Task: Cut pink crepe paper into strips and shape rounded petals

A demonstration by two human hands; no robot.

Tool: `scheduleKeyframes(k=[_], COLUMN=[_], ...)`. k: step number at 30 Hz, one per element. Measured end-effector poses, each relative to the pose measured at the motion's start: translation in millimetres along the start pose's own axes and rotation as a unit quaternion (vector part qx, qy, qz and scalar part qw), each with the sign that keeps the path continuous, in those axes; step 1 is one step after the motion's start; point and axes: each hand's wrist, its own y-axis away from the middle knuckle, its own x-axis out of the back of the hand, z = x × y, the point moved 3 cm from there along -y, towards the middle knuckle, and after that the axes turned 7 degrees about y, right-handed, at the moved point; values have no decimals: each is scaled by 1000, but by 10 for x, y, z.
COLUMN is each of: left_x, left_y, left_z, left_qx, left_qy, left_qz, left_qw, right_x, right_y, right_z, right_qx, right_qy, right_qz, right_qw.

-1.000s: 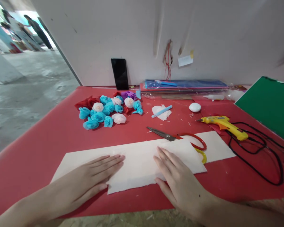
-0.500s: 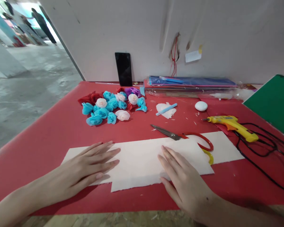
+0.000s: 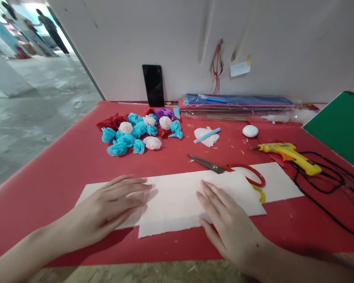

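A white paper strip [image 3: 174, 200] lies across another white sheet [image 3: 279, 182], which shows beyond it at the right and, it seems, at the left. My right hand [image 3: 228, 222] rests flat on the strip's right half, fingers stretched out. Over the left part of the paper is my left hand [image 3: 112, 206], its fingers extended and a little bent, with shadows beneath the tips; it grips nothing. Scissors [image 3: 208, 163] with one red and one yellow handle loop lie just behind the strip, their handles partly covered by paper.
Blue, pink, red and purple paper flowers [image 3: 138, 131] cluster at back left. A black phone [image 3: 153, 85] leans on the wall. At right are a yellow glue gun [image 3: 289, 155] with a looping black cord, a white egg-shaped object [image 3: 250, 131] and a green board [image 3: 340, 125]. People stand far left.
My left hand has lifted slightly and its fingers have bent and shifted over the paper. The right hand stays on the strip. The whole view has shifted a little.
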Motion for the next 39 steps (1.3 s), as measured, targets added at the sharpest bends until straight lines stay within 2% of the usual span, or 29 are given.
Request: scheduleKeyframes(k=[6,10,14,20,26,29,34,39], left_x=[-83,-100,-100,-61,-20,-57,-208,-189], left_y=[-146,-134,-106,-117,-77,-78,-124,-145], left_z=[-92,-139,-142,-104,-113,-85,-69,-127], left_qx=[51,44,22,2,-8,-21,-48,-29], left_qy=[-29,-26,-51,-71,-12,-21,-60,-21], left_qz=[78,113,113,59,36,42,-85,-159], left_qw=[995,992,992,996,999,999,993,987], right_x=[-9,-19,-21,-21,-27,-31,-25,-20], right_y=[4,28,29,5,16,14,5,-2], right_z=[4,-3,-9,-2,2,2,1,1], right_qx=[-2,0,2,-1,0,2,2,2], right_qy=[-4,-2,1,-3,4,7,0,-3], right_qz=[-2,-11,-3,8,0,3,4,8], right_qw=[1000,1000,1000,1000,1000,1000,1000,1000])
